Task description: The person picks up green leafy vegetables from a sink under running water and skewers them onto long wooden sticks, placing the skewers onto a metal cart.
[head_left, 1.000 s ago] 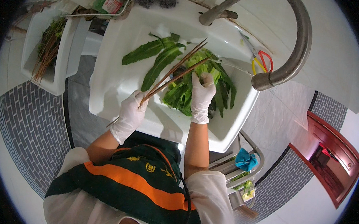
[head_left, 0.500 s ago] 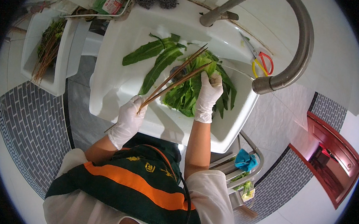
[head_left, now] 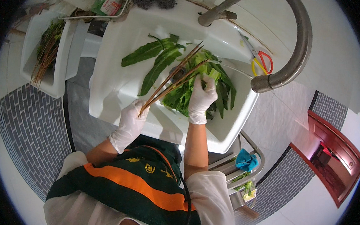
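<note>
My left hand (head_left: 129, 124) pinches the brown stems (head_left: 171, 82) clear of the sink (head_left: 116, 88); right hand (head_left: 201, 98), fingers curled together, gathers the wet greens (head_left: 220, 80).

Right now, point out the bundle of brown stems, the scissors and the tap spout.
bundle of brown stems (head_left: 171, 85), head view, middle of the bundle's length
scissors (head_left: 260, 63), head view, on the red and yellow handles
tap spout (head_left: 299, 45), head view, outer curve of the pipe
</note>
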A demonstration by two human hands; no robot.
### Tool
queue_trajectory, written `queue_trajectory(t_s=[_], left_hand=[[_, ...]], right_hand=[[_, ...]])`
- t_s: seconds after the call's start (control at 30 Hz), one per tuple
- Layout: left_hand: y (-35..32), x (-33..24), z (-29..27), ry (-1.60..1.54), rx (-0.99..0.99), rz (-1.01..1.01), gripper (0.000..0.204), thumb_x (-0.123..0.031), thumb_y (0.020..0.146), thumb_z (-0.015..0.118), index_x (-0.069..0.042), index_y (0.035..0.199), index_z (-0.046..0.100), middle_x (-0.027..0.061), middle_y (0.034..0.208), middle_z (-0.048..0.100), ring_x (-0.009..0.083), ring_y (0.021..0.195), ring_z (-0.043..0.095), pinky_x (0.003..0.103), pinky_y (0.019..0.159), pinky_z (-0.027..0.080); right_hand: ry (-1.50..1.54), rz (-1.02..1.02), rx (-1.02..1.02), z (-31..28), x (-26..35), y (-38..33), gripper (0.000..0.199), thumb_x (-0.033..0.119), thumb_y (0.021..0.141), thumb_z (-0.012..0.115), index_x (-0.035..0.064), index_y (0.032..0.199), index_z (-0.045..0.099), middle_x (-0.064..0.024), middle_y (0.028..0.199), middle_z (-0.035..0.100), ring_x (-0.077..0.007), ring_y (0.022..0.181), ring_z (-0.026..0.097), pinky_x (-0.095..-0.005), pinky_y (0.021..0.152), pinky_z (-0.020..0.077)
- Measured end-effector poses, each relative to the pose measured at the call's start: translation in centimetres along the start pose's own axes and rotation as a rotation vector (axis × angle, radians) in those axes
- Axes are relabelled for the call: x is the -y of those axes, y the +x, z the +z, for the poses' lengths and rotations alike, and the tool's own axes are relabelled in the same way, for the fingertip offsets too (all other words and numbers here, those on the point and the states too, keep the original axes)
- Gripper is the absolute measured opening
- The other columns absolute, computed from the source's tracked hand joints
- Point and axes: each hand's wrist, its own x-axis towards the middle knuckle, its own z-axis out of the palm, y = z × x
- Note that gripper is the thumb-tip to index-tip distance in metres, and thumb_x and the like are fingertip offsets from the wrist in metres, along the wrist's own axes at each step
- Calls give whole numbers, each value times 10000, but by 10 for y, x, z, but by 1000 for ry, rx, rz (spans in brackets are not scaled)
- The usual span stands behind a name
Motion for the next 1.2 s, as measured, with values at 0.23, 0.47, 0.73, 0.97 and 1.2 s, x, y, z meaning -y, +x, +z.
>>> queue_trajectory(t_s=[0.23, 0.47, 0.73, 0.97, 1.2], left_hand=[[3, 20, 8, -30, 32, -132, 127, -120, 808, 518, 3, 781, 530, 143, 677, 513, 271, 605, 505, 321, 542, 408], [1, 49, 27, 22, 34, -92, 122, -127, 796, 529, -12, 821, 564, 184, 751, 560, 340, 666, 554, 355, 575, 439], [6, 31, 23, -4, 23, 15, 103, -100, 806, 524, 1, 784, 526, 97, 650, 468, 171, 553, 450, 275, 522, 383], [17, 9, 24, -71, 8, 1, 104, -110, 785, 541, -18, 829, 562, 172, 767, 557, 340, 679, 552, 356, 573, 440], [19, 16, 27, 24, 25, 14, 119, -112, 772, 559, -20, 847, 566, 184, 795, 562, 345, 696, 555, 370, 586, 448]], right_hand=[[-16, -77, 329, -4, -15, -15, 192, 18, 692, 624, 4, 875, 570, -150, 924, 589, -233, 859, 573, -286, 745, 451], [-343, 479, -129, -18, -138, 20, 263, 150, 697, 634, 2, 897, 551, -143, 870, 519, -259, 789, 514, -344, 722, 405], [153, 393, -61, -13, -122, 30, 152, 60, 750, 574, 42, 780, 427, -19, 760, 448, -127, 699, 403, -239, 712, 344], [291, 344, 111, -8, -62, 37, 216, 22, 753, 578, -15, 950, 498, -53, 882, 535, -114, 781, 488, -217, 712, 390], [372, 385, 119, -9, -40, 37, 158, 20, 778, 550, -32, 927, 549, -51, 855, 578, -89, 747, 505, -203, 686, 399]])
